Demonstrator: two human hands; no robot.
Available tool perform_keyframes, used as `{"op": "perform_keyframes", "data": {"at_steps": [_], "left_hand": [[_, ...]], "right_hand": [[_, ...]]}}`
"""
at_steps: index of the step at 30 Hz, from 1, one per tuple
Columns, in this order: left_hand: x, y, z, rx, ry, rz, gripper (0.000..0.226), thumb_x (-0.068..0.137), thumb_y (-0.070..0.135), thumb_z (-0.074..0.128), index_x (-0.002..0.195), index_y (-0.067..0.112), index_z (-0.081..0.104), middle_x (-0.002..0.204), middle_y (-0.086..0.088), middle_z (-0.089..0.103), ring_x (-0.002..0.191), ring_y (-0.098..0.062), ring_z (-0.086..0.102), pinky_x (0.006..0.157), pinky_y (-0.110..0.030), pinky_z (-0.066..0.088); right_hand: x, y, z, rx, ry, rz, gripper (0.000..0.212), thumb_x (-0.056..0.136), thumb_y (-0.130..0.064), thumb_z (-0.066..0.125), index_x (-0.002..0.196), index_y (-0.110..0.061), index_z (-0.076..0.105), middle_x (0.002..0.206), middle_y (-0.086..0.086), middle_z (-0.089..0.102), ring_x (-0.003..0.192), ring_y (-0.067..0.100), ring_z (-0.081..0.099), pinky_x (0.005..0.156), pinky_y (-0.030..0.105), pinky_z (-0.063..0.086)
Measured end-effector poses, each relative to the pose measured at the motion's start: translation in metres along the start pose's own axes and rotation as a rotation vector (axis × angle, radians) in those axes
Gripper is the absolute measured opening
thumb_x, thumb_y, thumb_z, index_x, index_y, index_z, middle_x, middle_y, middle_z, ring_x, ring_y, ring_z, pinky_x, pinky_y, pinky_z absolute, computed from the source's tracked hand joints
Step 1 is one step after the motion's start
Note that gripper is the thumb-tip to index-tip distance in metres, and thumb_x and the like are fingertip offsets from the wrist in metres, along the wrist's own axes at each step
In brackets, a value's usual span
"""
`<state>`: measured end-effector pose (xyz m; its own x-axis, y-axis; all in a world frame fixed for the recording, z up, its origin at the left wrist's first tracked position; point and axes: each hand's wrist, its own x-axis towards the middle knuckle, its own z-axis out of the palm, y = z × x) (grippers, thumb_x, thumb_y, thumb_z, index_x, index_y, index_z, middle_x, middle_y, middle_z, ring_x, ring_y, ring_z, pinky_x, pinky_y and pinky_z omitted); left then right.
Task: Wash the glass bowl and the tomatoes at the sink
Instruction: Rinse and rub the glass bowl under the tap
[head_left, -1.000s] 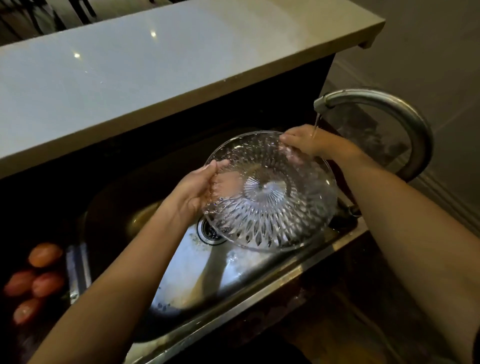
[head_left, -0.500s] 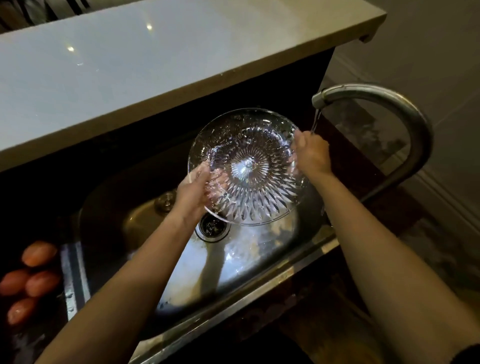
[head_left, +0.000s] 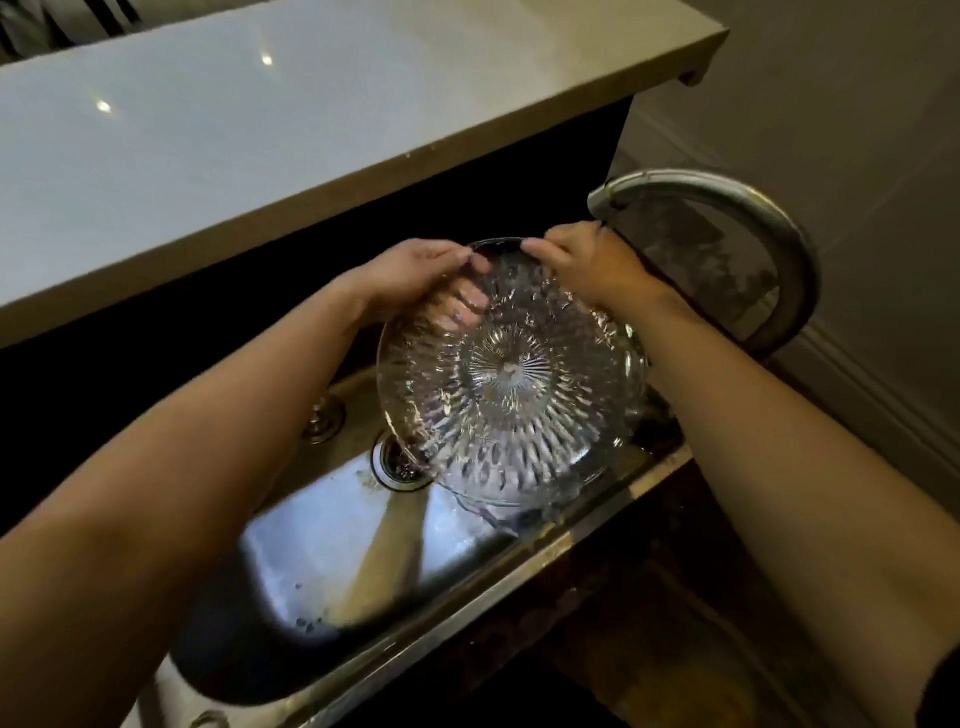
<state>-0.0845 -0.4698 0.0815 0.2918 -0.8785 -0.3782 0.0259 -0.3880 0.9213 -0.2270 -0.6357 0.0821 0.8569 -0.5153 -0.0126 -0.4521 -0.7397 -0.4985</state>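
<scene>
Below your grip lies the steel sink (head_left: 332, 540); the glass bowl (head_left: 511, 395) hangs tilted from it, rim up, over the drain (head_left: 397, 462). Your left hand (head_left: 415, 273) and right hand (head_left: 587, 260) pinch the top rim, nearly touching, under the faucet (head_left: 727, 208). Judgement: bowl rinse under way; tomatoes not in view, presumably unwashed.

Clear glass bowl (head_left: 511, 374), cut starburst centre (ribbed facets around); silvery steel sink (head_left: 337, 545); pale grey counter (head_left: 260, 130).
</scene>
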Motion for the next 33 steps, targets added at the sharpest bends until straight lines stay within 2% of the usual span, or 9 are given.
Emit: {"op": "perform_keyframes", "data": {"at_steps": [4,7,10,16,18,23,26,29,33], "left_hand": [[0.0,-0.039,-0.008,-0.294,0.269,-0.051,0.028,0.101,0.026,0.033,0.112,0.011,0.053,0.067,-0.005,0.073,0.057,-0.018,0.068,0.049,-0.029,0.056],[-0.003,-0.061,-0.021,-0.526,0.484,-0.098,0.037,0.102,0.026,0.028,0.115,0.001,0.052,0.086,-0.013,0.07,0.054,-0.014,0.07,0.043,-0.025,0.055],[-0.006,-0.073,-0.019,-0.594,0.614,-0.08,0.04,0.102,0.024,0.024,0.113,-0.005,0.05,0.096,-0.013,0.066,0.059,-0.015,0.071,0.051,-0.027,0.058],[-0.014,-0.088,0.007,-0.76,0.773,-0.123,0.022,0.1,0.014,0.03,0.104,0.01,0.051,0.092,-0.017,0.066,0.063,-0.023,0.072,0.045,-0.029,0.057],[-0.013,-0.099,0.017,-0.537,0.852,-0.19,0.021,0.098,0.012,0.034,0.11,0.013,0.052,0.099,-0.02,0.065,0.079,-0.032,0.071,0.058,-0.037,0.059],[-0.011,-0.096,0.056,0.865,0.683,-0.085,0.061,0.095,0.049,0.031,0.145,0.016,0.021,0.147,-0.017,0.032,0.135,-0.034,0.032,0.108,-0.049,0.029],[0.0,-0.073,0.107,0.935,0.384,0.214,0.06,0.097,0.048,0.022,0.148,0.027,0.001,0.159,-0.003,-0.006,0.146,-0.021,-0.006,0.116,-0.047,-0.007],[0.01,-0.043,0.135,0.925,0.337,0.379,0.057,0.099,0.035,0.022,0.149,0.02,0.002,0.159,-0.001,-0.001,0.146,-0.014,-0.006,0.118,-0.043,-0.01],[0.024,-0.026,0.124,1.133,0.394,0.422,0.055,0.099,0.036,0.017,0.149,0.018,0.005,0.159,-0.002,0.002,0.146,-0.014,-0.002,0.119,-0.042,-0.005]], "right_hand": [[-0.014,0.023,0.005,-0.17,-0.042,0.097,0.037,0.099,-0.029,0.034,0.103,-0.003,0.059,0.089,0.017,0.057,0.09,0.035,0.056,0.074,0.04,0.042],[-0.02,0.026,0.017,0.148,0.016,0.281,0.039,0.099,-0.025,0.037,0.084,0.001,0.062,0.075,0.018,0.058,0.07,0.031,0.057,0.073,0.042,0.05],[-0.025,0.014,0.039,0.556,0.083,0.475,0.034,0.099,-0.023,0.037,0.07,-0.011,0.05,0.062,0.007,0.052,0.044,0.011,0.05,0.043,0.018,0.044],[-0.038,0.01,0.066,0.715,0.175,0.561,0.019,0.099,-0.024,0.035,0.101,-0.011,0.048,0.082,0.003,0.062,0.072,0.013,0.061,0.058,0.025,0.039],[-0.041,0.011,0.065,0.719,0.183,0.562,0.024,0.1,-0.024,0.035,0.107,-0.01,0.052,0.075,-0.001,0.065,0.052,0.001,0.053,0.056,0.023,0.037],[-0.038,0.006,0.049,0.643,0.385,0.517,0.032,0.1,-0.025,0.033,0.106,-0.008,0.059,0.076,-0.001,0.065,0.06,0.008,0.053,0.056,0.025,0.041],[-0.036,-0.008,0.039,0.647,0.42,0.521,0.033,0.099,-0.029,0.034,0.107,-0.011,0.062,0.088,0.001,0.067,0.072,0.01,0.059,0.062,0.027,0.046],[-0.041,-0.016,0.033,0.664,0.345,0.576,0.041,0.098,-0.035,0.032,0.106,-0.012,0.064,0.108,0.01,0.067,0.095,0.022,0.062,0.087,0.037,0.05],[-0.049,-0.009,0.02,0.814,0.412,0.561,0.04,0.099,-0.033,0.031,0.089,-0.019,0.067,0.092,0.007,0.071,0.08,0.017,0.064,0.073,0.032,0.05]]}}
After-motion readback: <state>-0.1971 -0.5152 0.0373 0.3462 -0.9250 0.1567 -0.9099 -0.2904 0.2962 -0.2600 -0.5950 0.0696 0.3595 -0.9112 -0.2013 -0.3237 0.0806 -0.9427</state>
